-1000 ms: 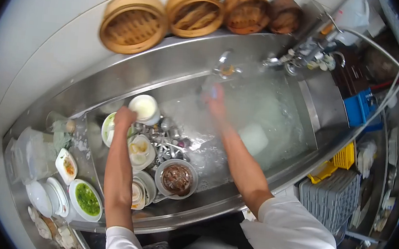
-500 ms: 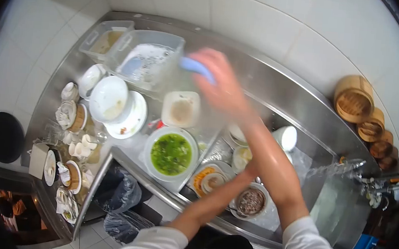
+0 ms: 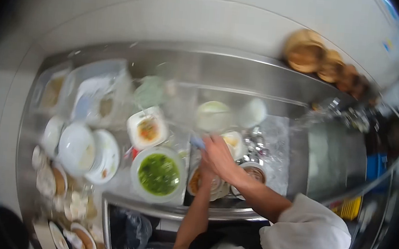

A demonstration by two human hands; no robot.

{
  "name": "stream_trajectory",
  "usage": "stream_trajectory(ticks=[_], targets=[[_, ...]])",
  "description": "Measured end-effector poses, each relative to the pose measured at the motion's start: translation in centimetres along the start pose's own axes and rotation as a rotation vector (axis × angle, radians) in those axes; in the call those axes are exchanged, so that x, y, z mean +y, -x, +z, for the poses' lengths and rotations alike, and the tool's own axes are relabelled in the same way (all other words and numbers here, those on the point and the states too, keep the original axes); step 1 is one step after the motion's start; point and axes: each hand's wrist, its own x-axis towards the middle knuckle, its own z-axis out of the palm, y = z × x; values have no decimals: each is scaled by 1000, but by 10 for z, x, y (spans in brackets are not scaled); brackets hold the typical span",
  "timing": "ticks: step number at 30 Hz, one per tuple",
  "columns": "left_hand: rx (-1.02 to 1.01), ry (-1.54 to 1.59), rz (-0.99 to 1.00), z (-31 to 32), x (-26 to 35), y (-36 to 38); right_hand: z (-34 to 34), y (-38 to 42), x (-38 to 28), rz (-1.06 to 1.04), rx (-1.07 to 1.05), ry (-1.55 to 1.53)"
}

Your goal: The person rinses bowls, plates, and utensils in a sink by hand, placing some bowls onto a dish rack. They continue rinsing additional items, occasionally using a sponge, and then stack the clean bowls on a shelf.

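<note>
My right hand (image 3: pixel 219 155) is closed on a blue sponge (image 3: pixel 197 142) above the near left part of the sink. Just below it is my left hand (image 3: pixel 206 169), whose fingers are hidden by the right hand and blur. Under the hands sits a dish with orange food (image 3: pixel 195 181). Beside it stands a bowl of dark brown bits (image 3: pixel 255 173), partly behind my right forearm. To the left, a white bowl of green soup (image 3: pixel 158 174) stands on the counter. Behind that, a square white bowl (image 3: pixel 134 133) holds orange-red scraps.
Clear plastic tubs (image 3: pixel 124 77) stand at the back left, one with suds. Stacked white plates (image 3: pixel 77 149) and used cups (image 3: pixel 77 205) crowd the left side. Cutlery (image 3: pixel 257 146) lies in the sink near a white cup (image 3: pixel 253 113). Bamboo steamers (image 3: pixel 304 52) line the back ledge.
My right hand has come down with the sponge from near the tubs to the sink. My left hand has moved left to meet it. Orange-red scraps now show in the square bowl. The view has shifted.
</note>
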Motion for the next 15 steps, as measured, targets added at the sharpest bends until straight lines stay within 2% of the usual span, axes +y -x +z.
stream_trajectory(ticks=[1,2,3,4,5,6,7,8,10,12,13,15], targets=[[-48,-83,-63,-7,32,-7,2,49,59,-94,-55,302],[-199,269,-440,-6,75,-8,-10,66,90,192,-154,286],[-280,55,-294,13,89,-8,-19,85,111,479,-250,242],[-354,-151,-134,35,98,-5,-25,86,131,501,-197,203],[-335,-293,-26,53,95,-9,-30,85,144,536,-138,159],[-318,-423,106,73,88,-23,-36,90,154,446,-252,133],[-504,-345,181,73,76,-46,-52,96,169,345,-364,114],[-682,-264,241,73,68,-66,-92,105,170,92,-346,312],[-978,-283,-116,74,123,-60,-128,114,181,87,-42,97],[-1028,147,-209,125,111,-45,-121,121,202,539,557,-716],[-1036,362,-245,152,116,-39,-138,132,200,832,596,-1076],[-819,244,-61,194,133,-22,-155,168,197,923,726,-950]])
